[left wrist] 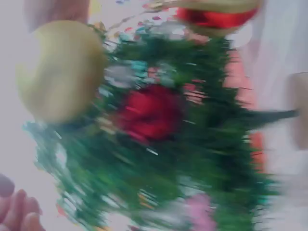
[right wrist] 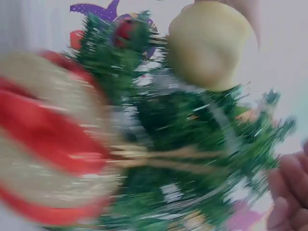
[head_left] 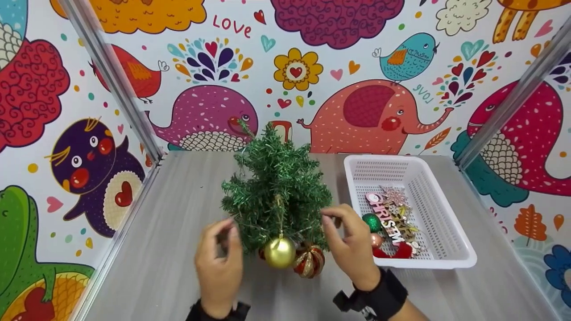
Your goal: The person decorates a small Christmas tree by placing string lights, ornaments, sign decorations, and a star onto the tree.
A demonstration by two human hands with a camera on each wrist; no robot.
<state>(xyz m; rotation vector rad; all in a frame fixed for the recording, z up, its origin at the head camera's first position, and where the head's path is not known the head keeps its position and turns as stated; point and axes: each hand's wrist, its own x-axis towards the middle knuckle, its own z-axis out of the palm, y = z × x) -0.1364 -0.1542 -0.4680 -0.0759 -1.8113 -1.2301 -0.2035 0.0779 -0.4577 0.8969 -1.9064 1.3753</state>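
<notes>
A small green Christmas tree (head_left: 276, 187) stands on the table. At its front hangs a gold ball ornament (head_left: 280, 253) on a string, beside a red-and-gold striped ball (head_left: 309, 261). A red ball (left wrist: 151, 113) shows among the branches in the blurred left wrist view. My left hand (head_left: 218, 263) is at the tree's lower left, its fingers loosely bent and nothing visible in them. Over on the lower right, beside the branches, is my right hand (head_left: 350, 243), fingers also loosely bent, with no object seen between them.
To the right of the tree sits a white plastic basket (head_left: 453, 223). It contains a green glitter ball (head_left: 371, 222), a pink ball (head_left: 376, 240), a Christmas letter sign (head_left: 386, 218) and a pink star (head_left: 395, 195). Printed panels with metal posts (head_left: 120, 89) enclose the grey table (head_left: 147, 249).
</notes>
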